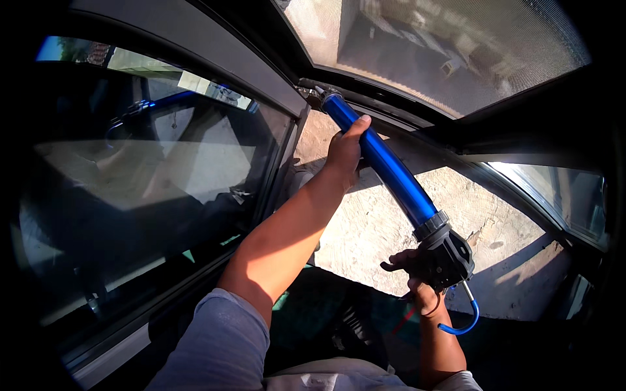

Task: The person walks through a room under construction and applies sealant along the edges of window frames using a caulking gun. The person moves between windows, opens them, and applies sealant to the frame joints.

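The car door frame [274, 85] and its dark side window [143, 176] fill the left and top of the view. The blue tubular sealant gun [385, 163] lies diagonally, long axis running from lower right to upper left, nozzle end against the frame's upper corner. The left hand [344, 151] is wrapped around the tube's upper part (thumb along the barrel). The right hand [417, 277] is closed on the grey handle assembly [447, 254], beside a blue hose [466, 319].
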`<control>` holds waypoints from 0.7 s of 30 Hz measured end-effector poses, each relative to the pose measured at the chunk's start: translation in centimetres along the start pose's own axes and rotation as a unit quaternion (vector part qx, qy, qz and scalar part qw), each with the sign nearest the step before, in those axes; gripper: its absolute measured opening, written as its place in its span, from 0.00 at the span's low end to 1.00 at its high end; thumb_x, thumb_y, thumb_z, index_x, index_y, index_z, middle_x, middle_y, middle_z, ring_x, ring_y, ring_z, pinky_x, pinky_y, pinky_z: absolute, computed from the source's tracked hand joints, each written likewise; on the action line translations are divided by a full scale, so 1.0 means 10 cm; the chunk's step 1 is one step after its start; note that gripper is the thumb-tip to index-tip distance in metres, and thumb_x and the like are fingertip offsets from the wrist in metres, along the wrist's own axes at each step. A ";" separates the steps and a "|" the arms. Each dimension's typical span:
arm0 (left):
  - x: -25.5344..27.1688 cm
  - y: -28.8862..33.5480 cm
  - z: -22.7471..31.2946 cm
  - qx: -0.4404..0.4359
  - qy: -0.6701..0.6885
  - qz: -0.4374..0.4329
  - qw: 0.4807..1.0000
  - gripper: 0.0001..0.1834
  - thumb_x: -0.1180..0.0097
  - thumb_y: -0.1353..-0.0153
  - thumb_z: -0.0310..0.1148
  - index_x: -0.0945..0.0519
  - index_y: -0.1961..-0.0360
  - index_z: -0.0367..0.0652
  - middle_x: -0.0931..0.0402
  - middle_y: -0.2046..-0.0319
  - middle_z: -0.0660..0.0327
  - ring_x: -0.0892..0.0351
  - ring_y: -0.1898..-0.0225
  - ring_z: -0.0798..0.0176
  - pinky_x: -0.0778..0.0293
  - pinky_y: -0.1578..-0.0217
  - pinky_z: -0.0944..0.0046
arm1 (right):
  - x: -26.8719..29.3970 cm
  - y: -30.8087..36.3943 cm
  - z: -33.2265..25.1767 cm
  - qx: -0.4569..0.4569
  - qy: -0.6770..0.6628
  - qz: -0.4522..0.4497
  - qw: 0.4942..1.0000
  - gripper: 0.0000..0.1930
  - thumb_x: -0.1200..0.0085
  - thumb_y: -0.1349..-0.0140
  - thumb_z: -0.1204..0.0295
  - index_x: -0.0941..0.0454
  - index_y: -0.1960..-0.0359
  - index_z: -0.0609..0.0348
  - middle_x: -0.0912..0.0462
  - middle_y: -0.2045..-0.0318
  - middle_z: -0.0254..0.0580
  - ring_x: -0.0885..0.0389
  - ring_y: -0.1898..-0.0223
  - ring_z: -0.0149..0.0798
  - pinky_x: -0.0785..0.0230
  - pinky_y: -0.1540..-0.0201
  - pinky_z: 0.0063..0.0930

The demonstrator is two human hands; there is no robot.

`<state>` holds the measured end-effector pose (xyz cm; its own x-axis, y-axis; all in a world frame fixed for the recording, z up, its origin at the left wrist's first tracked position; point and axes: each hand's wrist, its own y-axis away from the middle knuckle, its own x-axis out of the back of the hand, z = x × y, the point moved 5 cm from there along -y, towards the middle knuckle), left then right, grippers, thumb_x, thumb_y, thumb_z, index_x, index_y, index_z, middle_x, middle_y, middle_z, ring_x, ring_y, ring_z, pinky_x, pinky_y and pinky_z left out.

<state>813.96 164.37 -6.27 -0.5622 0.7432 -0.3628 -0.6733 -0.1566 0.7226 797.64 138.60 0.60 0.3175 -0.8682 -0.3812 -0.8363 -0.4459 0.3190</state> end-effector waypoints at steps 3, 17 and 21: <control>0.23 -0.44 0.06 -0.023 -0.042 0.030 0.998 0.32 0.31 0.39 0.53 0.23 0.47 0.38 0.23 0.56 0.55 0.21 0.55 0.54 0.21 0.49 0.49 | -0.01 -0.32 0.31 0.014 -0.027 0.008 0.999 0.35 0.41 0.37 0.55 0.36 0.34 0.64 0.18 0.50 0.56 0.16 0.49 0.54 0.21 0.45 0.53; 0.58 -1.08 0.43 -0.082 -0.036 0.043 0.995 0.33 0.29 0.41 0.53 0.23 0.47 0.36 0.23 0.52 0.53 0.20 0.53 0.53 0.19 0.49 0.47 | -0.24 -1.13 0.44 0.058 0.023 0.006 0.998 0.32 0.57 0.36 0.66 0.39 0.31 0.72 0.18 0.52 0.54 0.16 0.52 0.47 0.24 0.45 0.43; 0.64 -1.16 0.48 -0.087 -0.045 0.050 0.994 0.37 0.28 0.43 0.54 0.24 0.44 0.33 0.23 0.50 0.51 0.19 0.51 0.51 0.17 0.50 0.47 | -0.28 -1.19 0.49 0.047 0.012 -0.007 0.999 0.33 0.54 0.38 0.66 0.38 0.31 0.71 0.18 0.53 0.53 0.17 0.54 0.46 0.23 0.48 0.41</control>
<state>820.48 174.02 -14.17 -0.5911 0.7718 -0.2344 -0.6936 -0.3379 0.6363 804.52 147.40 -6.35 0.3399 -0.8672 -0.3639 -0.8691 -0.4375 0.2307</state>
